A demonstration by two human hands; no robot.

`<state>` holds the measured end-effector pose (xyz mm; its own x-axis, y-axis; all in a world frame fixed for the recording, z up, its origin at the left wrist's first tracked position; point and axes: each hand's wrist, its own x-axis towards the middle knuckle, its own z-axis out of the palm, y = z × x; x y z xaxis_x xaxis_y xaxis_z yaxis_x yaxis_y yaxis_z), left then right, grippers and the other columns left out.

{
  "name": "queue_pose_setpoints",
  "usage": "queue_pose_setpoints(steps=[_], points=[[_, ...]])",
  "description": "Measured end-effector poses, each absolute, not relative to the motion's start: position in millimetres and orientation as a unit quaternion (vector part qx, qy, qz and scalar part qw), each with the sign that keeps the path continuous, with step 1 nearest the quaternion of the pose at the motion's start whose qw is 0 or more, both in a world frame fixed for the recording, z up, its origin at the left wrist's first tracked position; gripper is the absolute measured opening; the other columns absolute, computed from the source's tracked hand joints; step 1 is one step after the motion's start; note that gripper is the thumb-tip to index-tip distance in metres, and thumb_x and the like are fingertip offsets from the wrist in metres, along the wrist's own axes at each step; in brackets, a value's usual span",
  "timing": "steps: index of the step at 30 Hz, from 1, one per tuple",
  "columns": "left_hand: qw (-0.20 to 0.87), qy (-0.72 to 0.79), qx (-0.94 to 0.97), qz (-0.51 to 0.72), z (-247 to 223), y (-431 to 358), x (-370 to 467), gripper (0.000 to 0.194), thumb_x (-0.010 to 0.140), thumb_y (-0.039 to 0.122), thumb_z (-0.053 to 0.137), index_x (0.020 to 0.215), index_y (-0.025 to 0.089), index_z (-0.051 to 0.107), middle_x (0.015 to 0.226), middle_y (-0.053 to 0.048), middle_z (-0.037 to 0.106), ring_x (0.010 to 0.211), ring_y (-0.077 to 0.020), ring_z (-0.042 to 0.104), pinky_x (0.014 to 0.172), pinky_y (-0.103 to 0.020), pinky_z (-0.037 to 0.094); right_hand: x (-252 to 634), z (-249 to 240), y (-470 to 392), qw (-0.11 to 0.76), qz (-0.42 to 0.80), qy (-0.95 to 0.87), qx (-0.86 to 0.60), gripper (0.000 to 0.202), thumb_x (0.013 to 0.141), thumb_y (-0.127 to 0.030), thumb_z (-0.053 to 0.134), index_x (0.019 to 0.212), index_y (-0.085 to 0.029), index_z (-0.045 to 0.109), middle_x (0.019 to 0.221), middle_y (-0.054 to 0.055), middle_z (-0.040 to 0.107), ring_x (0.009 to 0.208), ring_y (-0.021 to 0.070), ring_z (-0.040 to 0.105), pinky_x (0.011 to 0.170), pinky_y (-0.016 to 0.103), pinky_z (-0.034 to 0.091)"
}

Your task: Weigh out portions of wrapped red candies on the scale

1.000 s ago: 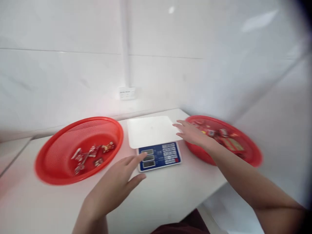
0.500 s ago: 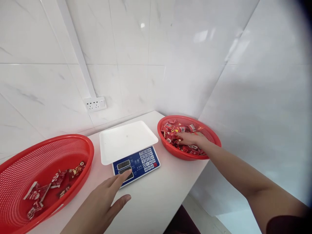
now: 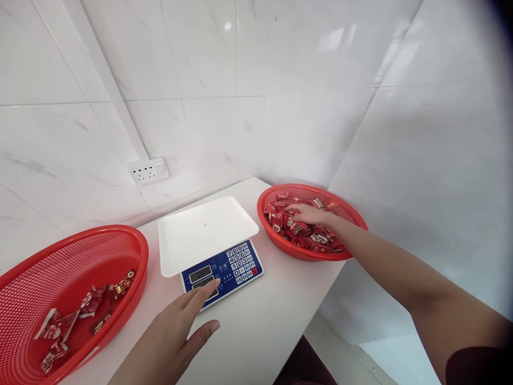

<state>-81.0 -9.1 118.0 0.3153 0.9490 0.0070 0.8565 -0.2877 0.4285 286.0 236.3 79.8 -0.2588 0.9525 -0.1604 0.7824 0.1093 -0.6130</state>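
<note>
My left hand (image 3: 176, 326) is open, fingers stretched out and thumb apart, over the lower displays of a digital scale (image 3: 236, 278) with a blue keypad panel. Nothing is in it; I cannot tell whether the index fingertip touches the panel. The scale's white weighing pan (image 3: 206, 230) is bare. My right hand (image 3: 308, 214) reaches into the right red basket (image 3: 296, 251), fingers curled down on a red-wrapped candy (image 3: 292, 220) at the top of a heap of similar candies (image 3: 318, 238). Its fingertips are partly hidden.
A larger red mesh basket (image 3: 140, 235) stands at the left, holding several wrapped candies (image 3: 60, 326). Everything rests on a white table (image 3: 248, 331) against tiled walls. A power socket (image 3: 148, 171) is on the wall behind.
My right hand has lifted a little and its fingers have drawn together among the candies. My left hand stays over the scale. The view has shifted slightly.
</note>
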Motion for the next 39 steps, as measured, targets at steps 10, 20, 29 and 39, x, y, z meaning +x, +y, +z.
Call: queue_pose_setpoints(steps=[10, 20, 29, 39], points=[[0.164, 0.574, 0.791, 0.133, 111, -10, -88, 0.048, 0.090, 0.041, 0.043, 0.137, 0.036, 0.035, 0.131, 0.001, 0.054, 0.115, -0.0226, 0.055, 0.089, -0.034, 0.051, 297, 108, 222, 0.312, 0.419, -0.595, -0.611, 0.060, 0.076, -0.029, 0.065, 0.132, -0.020, 0.042, 0.145, 0.011, 0.036, 0.118, 0.0250, 0.052, 0.090, 0.034, 0.052], [0.170, 0.577, 0.788, 0.132, 113, -13, -91, 0.050, 0.090, 0.044, 0.042, 0.139, 0.037, 0.032, 0.132, 0.000, 0.054, 0.116, -0.0230, 0.055, 0.090, -0.036, 0.050, 294, 112, 221, 0.327, 0.476, -0.551, -0.602, 0.043, 0.072, -0.024, 0.070, 0.111, -0.020, 0.054, 0.125, 0.010, 0.057, 0.105, 0.0237, 0.060, 0.075, 0.030, 0.057], [0.209, 0.574, 0.785, 0.108, 128, -18, -83, 0.048, 0.093, 0.042, 0.037, 0.139, 0.032, 0.032, 0.135, -0.003, 0.050, 0.121, -0.0224, 0.049, 0.096, -0.037, 0.044, 189, 124, 209, 0.310, 0.569, -0.594, -0.476, 0.022, 0.080, -0.022, 0.063, 0.101, -0.018, 0.061, 0.110, 0.009, 0.065, 0.099, 0.0189, 0.061, 0.074, 0.026, 0.055], [0.225, 0.582, 0.772, 0.121, 135, -23, -85, 0.051, 0.092, 0.044, 0.040, 0.140, 0.034, 0.028, 0.138, -0.001, 0.047, 0.123, -0.0225, 0.046, 0.098, -0.038, 0.041, 96, 109, 208, 0.237, 0.526, -0.701, -0.419, 0.054, 0.086, -0.041, 0.054, 0.133, -0.019, 0.039, 0.135, 0.014, 0.047, 0.104, 0.0217, 0.059, 0.082, 0.035, 0.054]])
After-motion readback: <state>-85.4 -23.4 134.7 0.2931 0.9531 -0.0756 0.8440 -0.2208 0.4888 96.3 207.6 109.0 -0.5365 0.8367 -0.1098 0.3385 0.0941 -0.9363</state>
